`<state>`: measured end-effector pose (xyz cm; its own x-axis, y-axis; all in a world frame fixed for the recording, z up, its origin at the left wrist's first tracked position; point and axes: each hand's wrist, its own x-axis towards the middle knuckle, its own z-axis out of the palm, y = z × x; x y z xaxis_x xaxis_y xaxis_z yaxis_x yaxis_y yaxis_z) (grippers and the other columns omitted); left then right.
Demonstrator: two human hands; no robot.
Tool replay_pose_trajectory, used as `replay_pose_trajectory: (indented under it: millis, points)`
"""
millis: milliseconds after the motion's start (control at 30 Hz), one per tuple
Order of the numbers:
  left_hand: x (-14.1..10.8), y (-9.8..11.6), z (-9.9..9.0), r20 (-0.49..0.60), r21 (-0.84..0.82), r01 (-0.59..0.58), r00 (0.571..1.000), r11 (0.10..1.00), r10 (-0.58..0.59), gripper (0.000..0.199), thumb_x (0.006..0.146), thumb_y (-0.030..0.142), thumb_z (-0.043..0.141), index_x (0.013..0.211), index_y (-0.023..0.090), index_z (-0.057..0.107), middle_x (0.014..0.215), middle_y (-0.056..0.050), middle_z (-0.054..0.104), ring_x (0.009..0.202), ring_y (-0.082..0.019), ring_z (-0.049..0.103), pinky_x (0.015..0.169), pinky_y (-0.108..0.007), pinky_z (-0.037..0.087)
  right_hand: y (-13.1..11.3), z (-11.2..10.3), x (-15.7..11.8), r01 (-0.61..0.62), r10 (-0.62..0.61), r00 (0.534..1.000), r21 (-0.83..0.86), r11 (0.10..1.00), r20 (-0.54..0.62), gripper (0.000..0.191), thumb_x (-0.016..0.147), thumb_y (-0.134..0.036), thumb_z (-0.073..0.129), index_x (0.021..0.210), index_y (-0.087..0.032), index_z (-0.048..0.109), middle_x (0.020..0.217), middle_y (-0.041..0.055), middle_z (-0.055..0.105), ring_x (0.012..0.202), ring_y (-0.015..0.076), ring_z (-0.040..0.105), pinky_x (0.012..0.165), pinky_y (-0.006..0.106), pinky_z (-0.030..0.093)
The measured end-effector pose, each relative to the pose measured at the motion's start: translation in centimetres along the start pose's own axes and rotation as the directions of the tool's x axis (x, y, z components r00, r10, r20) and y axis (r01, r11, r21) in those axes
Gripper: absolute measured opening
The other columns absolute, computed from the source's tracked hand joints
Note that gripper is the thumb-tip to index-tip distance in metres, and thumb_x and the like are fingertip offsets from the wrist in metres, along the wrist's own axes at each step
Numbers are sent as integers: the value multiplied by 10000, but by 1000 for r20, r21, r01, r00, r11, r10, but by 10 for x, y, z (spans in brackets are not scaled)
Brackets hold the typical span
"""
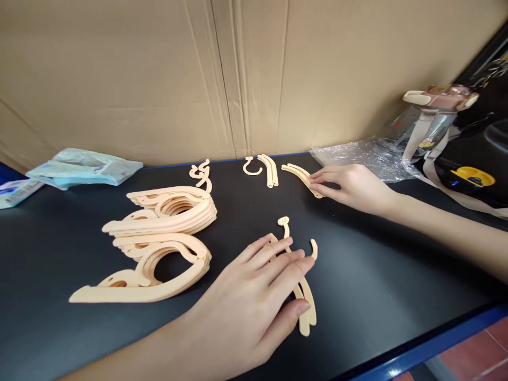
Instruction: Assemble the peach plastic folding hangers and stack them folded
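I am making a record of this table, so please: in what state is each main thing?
Left hand: palm down over near strips
Right hand: fingertips on far-right strips, grip unclear
Near strips: partly covered
Far-right strips: side by side
Back strips: side by side
Back hook: lying uncovered
Cream pieces at left: two stacks
Bottle: standing, lid on
Clear plastic: crumpled
Blue packet: wrinkled

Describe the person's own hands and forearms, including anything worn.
The left hand and right hand are bare: no gloves, rings or markings visible. The left forearm and right forearm show no sleeve, watch or bracelet.
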<state>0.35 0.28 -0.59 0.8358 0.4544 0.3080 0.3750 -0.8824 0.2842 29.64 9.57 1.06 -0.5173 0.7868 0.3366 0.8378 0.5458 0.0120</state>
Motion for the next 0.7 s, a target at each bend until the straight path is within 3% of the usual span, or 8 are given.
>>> replay_pose_trajectory:
  millis: [133, 233, 433, 700]
  points:
    - [-1, 1, -2, 15, -21, -53, 998, 998, 53, 411, 1051, 262, 410, 1456, 202, 443, 1454, -3, 595, 1427, -184, 441, 1248, -391, 289, -3, 1, 1, -169, 168, 986, -46, 985, -19, 340, 986, -441, 522, 974, -211, 773, 987, 57, 782, 814, 221, 718, 644, 325, 485]
    - [-1, 0, 0, -19, 15, -19, 1000, 1000, 19, 399, 1033, 221, 418, 1426, 186, 480, 1502, -48, 548, 1442, -210, 427, 1233, -425, 330, -6, 6, 10, -234, 235, 972, -69, 970, -1, 347, 957, -472, 555, 976, -204, 775, 921, 59, 769, 761, 219, 694, 594, 313, 436]
    - [-2, -3, 3, -72, 31, 111, 991, 993, -109, 410, 1046, 282, 406, 1433, 167, 480, 1547, -101, 484, 1454, -248, 410, 1164, -440, 446, -7, 8, 11, -272, 273, 962, -55, 961, 7, 317, 944, -378, 534, 999, -173, 769, 898, 74, 754, 746, 215, 681, 598, 310, 428]
    - [2, 0, -1, 12, -18, 56, 998, 998, -55, 433, 1047, 323, 406, 1397, 100, 527, 1480, -162, 548, 1452, -261, 421, 1114, -419, 501, -16, -4, -24, -254, 249, 967, 109, 961, 57, 262, 897, -309, 572, 1050, -196, 752, 924, 45, 751, 714, 186, 680, 637, 306, 501]
